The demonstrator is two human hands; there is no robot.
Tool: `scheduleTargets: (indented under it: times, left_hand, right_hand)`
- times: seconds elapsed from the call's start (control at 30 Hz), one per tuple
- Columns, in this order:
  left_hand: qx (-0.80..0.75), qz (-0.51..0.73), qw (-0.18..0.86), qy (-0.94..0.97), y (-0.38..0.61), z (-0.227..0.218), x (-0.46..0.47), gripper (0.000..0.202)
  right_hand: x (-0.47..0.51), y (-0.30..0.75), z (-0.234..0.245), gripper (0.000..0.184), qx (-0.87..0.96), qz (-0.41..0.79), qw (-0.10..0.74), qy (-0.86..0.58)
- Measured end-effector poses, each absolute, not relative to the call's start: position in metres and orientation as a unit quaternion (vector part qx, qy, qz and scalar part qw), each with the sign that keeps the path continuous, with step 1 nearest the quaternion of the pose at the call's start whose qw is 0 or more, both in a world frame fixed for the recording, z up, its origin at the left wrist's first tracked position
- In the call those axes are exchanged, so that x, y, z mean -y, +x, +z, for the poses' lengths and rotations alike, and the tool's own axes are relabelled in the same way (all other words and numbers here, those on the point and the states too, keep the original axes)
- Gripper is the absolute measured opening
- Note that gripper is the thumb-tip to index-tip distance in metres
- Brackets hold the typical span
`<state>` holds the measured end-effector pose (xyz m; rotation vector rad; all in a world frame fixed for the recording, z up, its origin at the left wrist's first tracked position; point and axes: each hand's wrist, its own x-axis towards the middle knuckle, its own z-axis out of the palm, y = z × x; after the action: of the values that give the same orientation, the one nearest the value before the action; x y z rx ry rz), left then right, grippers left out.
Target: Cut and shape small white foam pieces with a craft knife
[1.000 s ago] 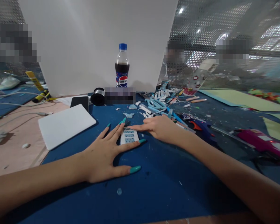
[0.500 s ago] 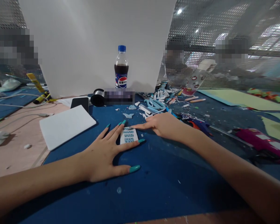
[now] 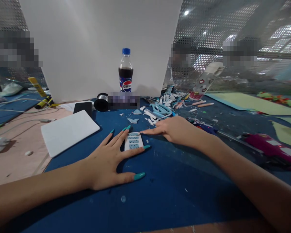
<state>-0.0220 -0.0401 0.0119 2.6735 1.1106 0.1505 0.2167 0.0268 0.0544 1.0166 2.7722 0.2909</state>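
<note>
Lying fingers-apart, my left grip [image 3: 106,164] straddles a small white card with blue dotted strips [image 3: 134,141] on the blue desk [image 3: 172,197]; my right grip [image 3: 176,131] points at its far corner, its hold unclear.

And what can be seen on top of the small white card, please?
Four rows of blue dotted patches show on the small white card. The left hand covers its lower edge and part of its left side; anything beneath is hidden.

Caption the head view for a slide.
Left hand spread partly over a small blue-and-white card, right hand pointing at its far right corner, cola bottle behind.
</note>
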Motion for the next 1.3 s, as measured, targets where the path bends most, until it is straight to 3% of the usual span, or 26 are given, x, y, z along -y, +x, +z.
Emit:
scheduleTargets:
  times: [0.33, 0.73, 1.3]
  left_hand:
    - [-0.375, 0.059, 0.131, 0.916, -0.021, 0.015, 0.040, 0.062]
    - [-0.377, 0.032, 0.132, 0.916, -0.021, 0.016, 0.040, 0.062]
    - [-0.375, 0.036, 0.128, 0.917, -0.020, 0.016, 0.039, 0.063]
  right_hand:
    - [-0.029, 0.231, 0.063, 0.063, -0.933, 0.065, -0.002, 0.354]
    - [-0.026, 0.208, 0.036, 0.068, -0.942, 0.100, 0.056, 0.315]
    - [-0.029, 0.209, 0.035, 0.064, -0.943, 0.101, 0.058, 0.311]
